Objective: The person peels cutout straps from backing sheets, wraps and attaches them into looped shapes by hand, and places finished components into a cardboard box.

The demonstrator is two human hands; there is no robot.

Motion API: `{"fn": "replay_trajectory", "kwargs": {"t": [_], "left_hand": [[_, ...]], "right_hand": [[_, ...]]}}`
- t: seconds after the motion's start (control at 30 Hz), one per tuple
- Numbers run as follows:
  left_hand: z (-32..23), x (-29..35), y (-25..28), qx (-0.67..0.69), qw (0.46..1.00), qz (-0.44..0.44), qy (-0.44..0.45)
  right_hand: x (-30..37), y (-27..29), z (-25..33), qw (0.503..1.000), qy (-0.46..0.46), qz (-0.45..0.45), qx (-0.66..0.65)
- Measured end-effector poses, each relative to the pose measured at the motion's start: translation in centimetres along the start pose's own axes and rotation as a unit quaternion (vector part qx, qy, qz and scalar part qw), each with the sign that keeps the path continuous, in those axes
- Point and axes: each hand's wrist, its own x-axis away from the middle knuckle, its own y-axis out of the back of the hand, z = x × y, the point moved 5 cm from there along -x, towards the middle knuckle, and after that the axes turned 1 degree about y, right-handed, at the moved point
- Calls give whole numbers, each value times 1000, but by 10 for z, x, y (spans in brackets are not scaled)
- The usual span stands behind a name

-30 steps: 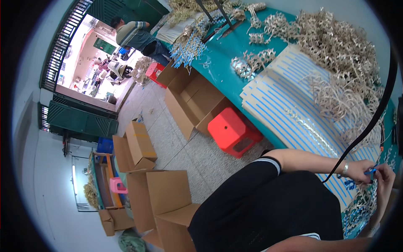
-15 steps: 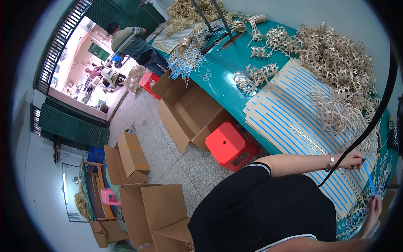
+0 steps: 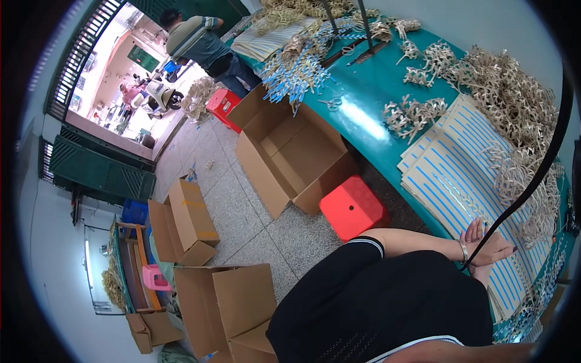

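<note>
My left hand (image 3: 495, 250), with a silver bracelet at its wrist, is closed above the striped sheets; anything inside its fingers is hidden. My right hand (image 3: 473, 230) crosses beneath the left wrist, its fingers stretched out over the sheets and its palm partly covered. Both hands are over a stack of cream sheets with blue stripes (image 3: 436, 190) on the green-topped table (image 3: 369, 91). A heap of curly beige strips (image 3: 514, 97) lies behind the stack, and a looser tangle of pale strips (image 3: 514, 175) rests on its far side.
A black cable (image 3: 532, 181) hangs across the view beside my hands. Near the table stand a red stool (image 3: 354, 209) and an open carton (image 3: 266, 172); more cartons (image 3: 242, 302) are at lower left. Another person (image 3: 206, 48) stands at the table's far end. Scissors (image 3: 331, 104) lie on it.
My hands were apart with a blue strip stretched between them; now they cross at the wrists and the strip is out of sight. The view has shifted, moving the table rightward.
</note>
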Motion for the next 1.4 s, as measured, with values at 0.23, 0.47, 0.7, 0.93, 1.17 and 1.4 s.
{"fn": "replay_trajectory", "kwargs": {"t": [0.23, 0.47, 0.7, 0.93, 1.17, 1.4], "left_hand": [[-44, 50, 20, -425, 898, -5, -114], [-59, 132, -38, -379, 923, -4, -69], [-46, 190, -96, -187, 969, 147, 71], [-97, 172, -79, -193, 981, 35, -4], [-34, 199, -84, -27, 980, 53, 187], [16, 243, -31, -75, 947, 73, 302]], "right_hand": [[2, 21, -7, 995, 94, -2, 24], [97, 53, -57, 994, 24, 23, -101], [197, 106, -100, 998, 1, -13, 55], [274, -8, -84, 762, 249, 39, 596], [283, 244, -137, 932, 236, -264, 77], [356, 368, -252, 796, 121, -532, 262]]}}
